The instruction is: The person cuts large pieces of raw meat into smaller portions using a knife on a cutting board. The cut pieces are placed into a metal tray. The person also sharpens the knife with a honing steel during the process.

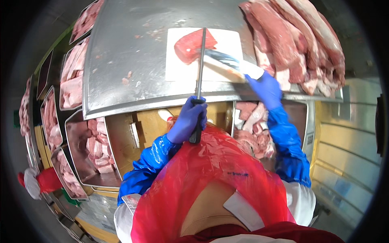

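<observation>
My left hand, in a purple-blue glove, is wrapped round the black handle of a honing steel, whose long rod points away from me. In my right hand, gloved the same way, is the white handle of a knife. Its blade is blurred and reaches left to the rod; whether the two touch, I cannot tell. Behind them a white cutting board lies on the metal table, with a piece of raw red meat on its far part. The rod passes in front of the meat.
Long cuts of raw meat are heaped at the right on the metal table. One metal bin with meat pieces sits below my right arm. Several more meat-filled bins stand left. Another person's red sleeve shows at far left.
</observation>
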Demonstrator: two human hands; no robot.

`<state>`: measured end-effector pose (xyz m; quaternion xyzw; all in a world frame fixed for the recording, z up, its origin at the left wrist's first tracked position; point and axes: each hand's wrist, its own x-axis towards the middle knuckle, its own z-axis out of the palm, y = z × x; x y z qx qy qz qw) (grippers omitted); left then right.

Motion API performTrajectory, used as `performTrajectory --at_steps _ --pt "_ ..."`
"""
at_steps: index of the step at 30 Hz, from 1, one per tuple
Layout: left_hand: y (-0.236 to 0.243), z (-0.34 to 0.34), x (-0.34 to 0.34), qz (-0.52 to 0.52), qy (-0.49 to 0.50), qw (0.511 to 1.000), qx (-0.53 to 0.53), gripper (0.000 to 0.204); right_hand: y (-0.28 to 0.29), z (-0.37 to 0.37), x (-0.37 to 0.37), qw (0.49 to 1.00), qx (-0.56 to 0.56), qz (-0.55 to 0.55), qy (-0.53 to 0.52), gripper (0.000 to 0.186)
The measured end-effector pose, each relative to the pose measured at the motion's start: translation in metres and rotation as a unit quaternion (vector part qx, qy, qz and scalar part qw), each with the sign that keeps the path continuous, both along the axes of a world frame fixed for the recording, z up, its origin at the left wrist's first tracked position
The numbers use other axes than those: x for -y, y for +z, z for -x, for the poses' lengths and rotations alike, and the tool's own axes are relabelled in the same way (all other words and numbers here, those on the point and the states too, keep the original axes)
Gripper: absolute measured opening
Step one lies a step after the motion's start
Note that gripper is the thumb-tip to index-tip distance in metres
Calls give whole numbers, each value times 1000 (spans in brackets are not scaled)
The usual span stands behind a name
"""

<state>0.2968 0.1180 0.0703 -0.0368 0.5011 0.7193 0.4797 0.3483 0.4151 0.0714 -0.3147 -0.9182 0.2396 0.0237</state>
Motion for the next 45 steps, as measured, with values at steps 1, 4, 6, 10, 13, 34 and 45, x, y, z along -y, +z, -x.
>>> performTrajectory --at_steps 1,4,6,10,13,34,45 --pt "5 2 -5 -6 -4 1000 9 20 2 9 27 999 -34 -21 24 73" --pt "12 7 -19 -8 -15 1000 -12 21 6 44 84 992 -13 -36 118 70" --pt "13 8 -15 4 -17 1000 -21 21 0 51 96 988 -43 -34 145 66" --pt "17 26 5 15 8 1000 -7 21 -4 27 34 995 -69 71 -18 55" --pt "9 53 18 7 3 1000 -8 21 -55 -13 -44 963 -182 161 -120 48" --pt "11 130 72 -5 -55 995 -78 22 1 -2 25 976 160 -67 -130 68" --pt "24 122 25 90 -112 988 -58 24 14 120 125 991 -48 -51 111 64"
